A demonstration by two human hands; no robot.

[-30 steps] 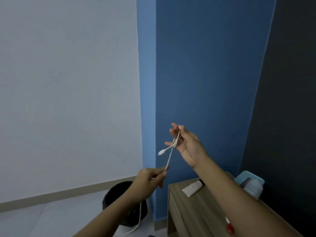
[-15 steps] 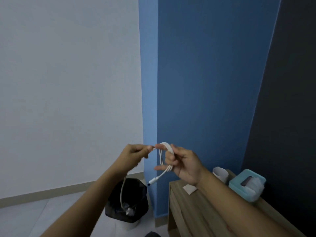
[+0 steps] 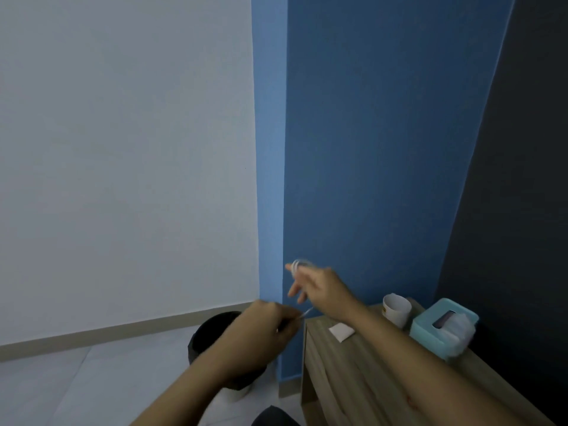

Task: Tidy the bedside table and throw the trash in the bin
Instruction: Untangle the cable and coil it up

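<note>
A white charging cable (image 3: 297, 267) is looped around the fingers of my right hand (image 3: 319, 287), which is raised in front of the blue wall, just left of the wooden bedside table (image 3: 362, 370). My left hand (image 3: 267, 325) is lower and to the left, over the bin, pinching the cable's loose end; a short stretch of cable runs taut between the two hands. The black-lined bin (image 3: 212, 336) stands on the floor left of the table, partly hidden by my left arm. Motion blur smears the cable loops.
On the table top lie a small white square of paper (image 3: 340, 332), a white cup (image 3: 396, 310) at the back against the wall, and a teal tissue box (image 3: 442, 329) with a tissue sticking out. A dark panel rises at the right. Pale floor tiles spread at the left.
My left hand dropped from beside my right hand down toward the bin, drawing the cable's end with it. The hanging length of cable is gone, now wound on my right fingers.
</note>
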